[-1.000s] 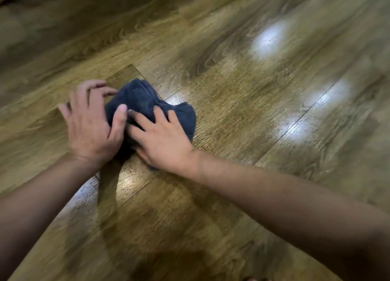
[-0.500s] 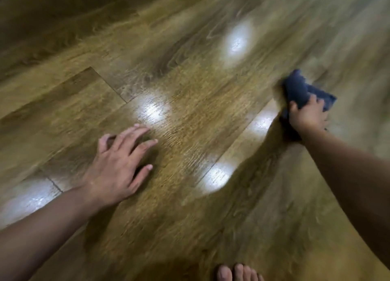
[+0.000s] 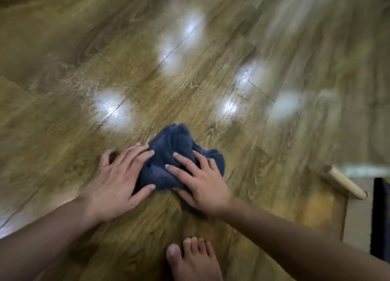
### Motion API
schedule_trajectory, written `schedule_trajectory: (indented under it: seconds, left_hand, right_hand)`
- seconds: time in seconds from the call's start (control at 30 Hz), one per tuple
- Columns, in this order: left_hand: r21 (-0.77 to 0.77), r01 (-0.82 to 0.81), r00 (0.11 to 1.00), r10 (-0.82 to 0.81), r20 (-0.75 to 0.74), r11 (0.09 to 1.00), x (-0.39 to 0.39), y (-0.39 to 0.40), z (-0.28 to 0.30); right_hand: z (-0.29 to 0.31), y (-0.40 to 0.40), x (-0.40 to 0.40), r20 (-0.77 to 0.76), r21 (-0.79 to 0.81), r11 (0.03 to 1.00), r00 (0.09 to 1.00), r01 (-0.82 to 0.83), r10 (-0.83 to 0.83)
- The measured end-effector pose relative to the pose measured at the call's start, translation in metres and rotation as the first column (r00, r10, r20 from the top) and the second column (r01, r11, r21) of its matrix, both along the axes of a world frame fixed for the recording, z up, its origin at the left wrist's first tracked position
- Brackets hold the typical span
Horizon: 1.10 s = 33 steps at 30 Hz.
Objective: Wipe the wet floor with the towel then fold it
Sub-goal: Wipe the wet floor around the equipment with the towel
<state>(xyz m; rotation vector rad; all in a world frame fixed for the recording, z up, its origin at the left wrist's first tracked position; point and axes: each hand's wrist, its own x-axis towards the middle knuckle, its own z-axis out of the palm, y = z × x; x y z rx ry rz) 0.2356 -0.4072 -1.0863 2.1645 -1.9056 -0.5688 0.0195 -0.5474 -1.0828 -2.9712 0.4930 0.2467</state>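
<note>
A dark blue towel lies bunched up on the glossy wooden floor, just in front of me. My left hand presses on the towel's left side with fingers spread and fairly straight, the thumb along its near edge. My right hand lies flat on the towel's right side, fingers spread. Both palms cover the towel's near part. The view is blurred by motion.
My bare foot stands on the floor right behind the hands. A pale wooden leg or handle slants at the right, beside a dark upright object at the right edge. Bright light reflections dot the floor ahead.
My right hand has swept the towel back from the far right to the middle in front of me. My left hand, flat on the bare floor before, now presses on the towel again.
</note>
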Motion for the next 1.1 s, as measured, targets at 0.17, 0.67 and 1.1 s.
schedule_trajectory:
  seconds: [0.17, 0.67, 1.1]
  left_hand:
    - [0.075, 0.175, 0.977, -0.183, 0.107, 0.982, -0.007, 0.026, 0.004]
    - [0.041, 0.023, 0.996, -0.027, 0.088, 0.999, -0.024, 0.019, 0.014]
    - [0.096, 0.233, 0.962, -0.244, 0.121, 0.968, -0.033, 0.017, 0.014]
  right_hand:
    - [0.007, -0.120, -0.049, 0.008, -0.081, 0.873, 0.876, 0.481, -0.482]
    - [0.014, -0.028, 0.007, -0.053, -0.025, 0.739, 0.737, 0.674, -0.674]
    - [0.026, -0.061, -0.143, -0.126, -0.168, 0.690, 0.679, 0.704, -0.723]
